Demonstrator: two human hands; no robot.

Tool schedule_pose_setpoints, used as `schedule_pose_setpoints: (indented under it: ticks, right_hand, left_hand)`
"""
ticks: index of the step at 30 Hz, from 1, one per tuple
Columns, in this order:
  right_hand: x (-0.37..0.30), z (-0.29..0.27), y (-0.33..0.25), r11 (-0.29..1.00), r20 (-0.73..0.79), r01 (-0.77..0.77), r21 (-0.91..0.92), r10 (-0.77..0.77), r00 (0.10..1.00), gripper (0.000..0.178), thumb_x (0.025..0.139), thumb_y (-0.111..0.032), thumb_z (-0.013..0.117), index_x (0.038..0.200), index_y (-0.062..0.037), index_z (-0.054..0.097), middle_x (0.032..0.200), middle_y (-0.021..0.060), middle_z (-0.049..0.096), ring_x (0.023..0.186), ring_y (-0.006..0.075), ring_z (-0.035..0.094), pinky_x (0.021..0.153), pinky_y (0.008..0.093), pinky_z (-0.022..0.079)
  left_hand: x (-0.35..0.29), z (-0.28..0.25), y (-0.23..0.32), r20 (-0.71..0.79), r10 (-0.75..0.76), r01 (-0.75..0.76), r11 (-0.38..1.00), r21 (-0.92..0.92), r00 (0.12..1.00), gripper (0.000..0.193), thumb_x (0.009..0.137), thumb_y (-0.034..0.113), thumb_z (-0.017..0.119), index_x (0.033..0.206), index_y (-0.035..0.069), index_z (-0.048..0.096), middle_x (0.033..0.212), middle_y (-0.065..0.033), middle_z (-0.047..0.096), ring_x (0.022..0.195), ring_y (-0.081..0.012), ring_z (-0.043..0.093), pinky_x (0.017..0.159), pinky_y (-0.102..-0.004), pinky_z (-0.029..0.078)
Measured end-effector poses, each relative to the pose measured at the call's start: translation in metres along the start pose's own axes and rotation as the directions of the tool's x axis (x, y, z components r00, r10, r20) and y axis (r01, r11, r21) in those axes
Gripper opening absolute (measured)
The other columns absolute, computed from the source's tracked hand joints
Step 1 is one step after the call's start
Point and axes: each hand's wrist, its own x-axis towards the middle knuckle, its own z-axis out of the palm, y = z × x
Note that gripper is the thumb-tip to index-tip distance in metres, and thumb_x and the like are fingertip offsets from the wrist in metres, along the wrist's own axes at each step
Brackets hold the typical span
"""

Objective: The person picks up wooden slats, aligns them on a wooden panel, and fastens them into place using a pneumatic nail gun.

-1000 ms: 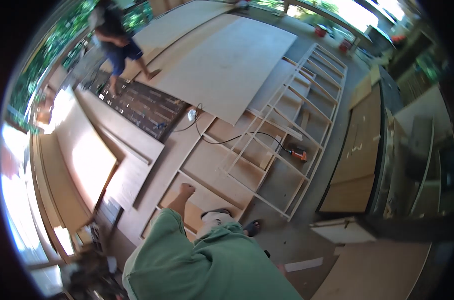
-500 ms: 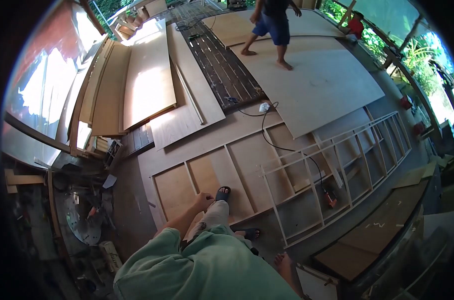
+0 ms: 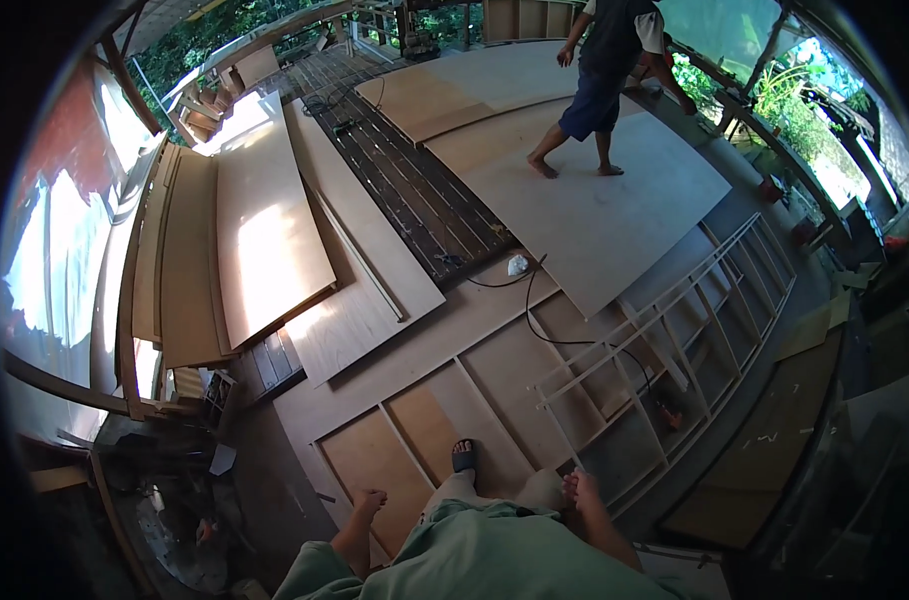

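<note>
My left hand (image 3: 371, 502) hangs above the near part of a wooden frame (image 3: 384, 403), its fingers curled in and no object showing in them. Beside my right thigh is my right hand (image 3: 580, 490), also loosely closed, with nothing visible in it. It is nearest to the slatted ladder-like wooden frame (image 3: 690, 287) lying to the right. My sandalled foot (image 3: 463, 456) is on the pale board within the flat frame. Neither hand visibly touches any wood.
Another person (image 3: 604, 90) walks on a large plywood sheet (image 3: 614, 215) at the far right. Plywood sheets (image 3: 264, 230) are stacked to the left. A black cable (image 3: 530, 315) runs to an orange power tool (image 3: 668, 416) within the ladder-like frame. Dark boards (image 3: 749, 455) lie at right.
My left hand has moved lower in view, and my right hand has come into view. The view has shifted as I step. The other person has stepped rightward along the sheet.
</note>
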Motion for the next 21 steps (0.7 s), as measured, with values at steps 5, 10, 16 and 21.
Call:
schedule_pose_setpoints:
  ticks: [5, 10, 16, 21]
  right_hand:
    - [0.001, -0.006, -0.008, 0.996, -0.129, 0.073, -0.056, -0.08, 0.988, 0.024, 0.087, -0.031, 0.056, 0.08, -0.0081, 0.058, 0.068, 0.005, 0.062, 0.054, 0.0164, 0.059, 0.046, 0.0316, 0.047]
    - [-0.011, 0.009, 0.002, 0.881, -0.261, -0.005, -0.473, -0.134, 0.956, 0.03, 0.085, -0.035, 0.057, 0.084, -0.0044, 0.06, 0.072, 0.0078, 0.061, 0.061, 0.0195, 0.06, 0.049, 0.0328, 0.047]
    - [0.001, 0.054, 0.003, 0.981, -0.224, -0.032, -0.19, -0.012, 0.974, 0.033, 0.085, -0.036, 0.058, 0.079, -0.0036, 0.06, 0.069, 0.0071, 0.06, 0.051, 0.0201, 0.055, 0.044, 0.0348, 0.045]
    - [0.006, 0.073, -0.042, 0.995, -0.145, 0.1, -0.023, -0.102, 0.984, 0.029, 0.086, -0.032, 0.057, 0.077, -0.0042, 0.058, 0.069, 0.0074, 0.06, 0.051, 0.0171, 0.056, 0.044, 0.0306, 0.045]
  left_hand:
    - [0.029, -0.03, 0.044, 0.024, 0.172, -0.169, 0.981, -0.098, 0.985, 0.016, 0.081, 0.014, 0.06, 0.089, 0.002, 0.066, 0.076, -0.0058, 0.065, 0.066, -0.014, 0.061, 0.057, -0.0255, 0.049]
    - [0.045, -0.004, 0.095, 0.05, 0.2, -0.193, 0.974, -0.115, 0.979, 0.016, 0.083, 0.015, 0.058, 0.091, 0.002, 0.064, 0.078, -0.0065, 0.065, 0.067, -0.0149, 0.062, 0.058, -0.0261, 0.05]
    - [0.04, 0.02, 0.105, 0.162, 0.109, -0.098, 0.992, -0.074, 0.981, 0.015, 0.085, 0.013, 0.056, 0.09, 0.002, 0.064, 0.08, -0.0078, 0.065, 0.068, -0.0164, 0.063, 0.059, -0.0276, 0.05]
    - [0.05, 0.012, 0.123, 0.233, 0.082, -0.104, 0.991, 0.087, 0.969, 0.017, 0.084, 0.013, 0.055, 0.094, 0.001, 0.063, 0.082, -0.009, 0.066, 0.07, -0.0186, 0.064, 0.062, -0.0308, 0.051]
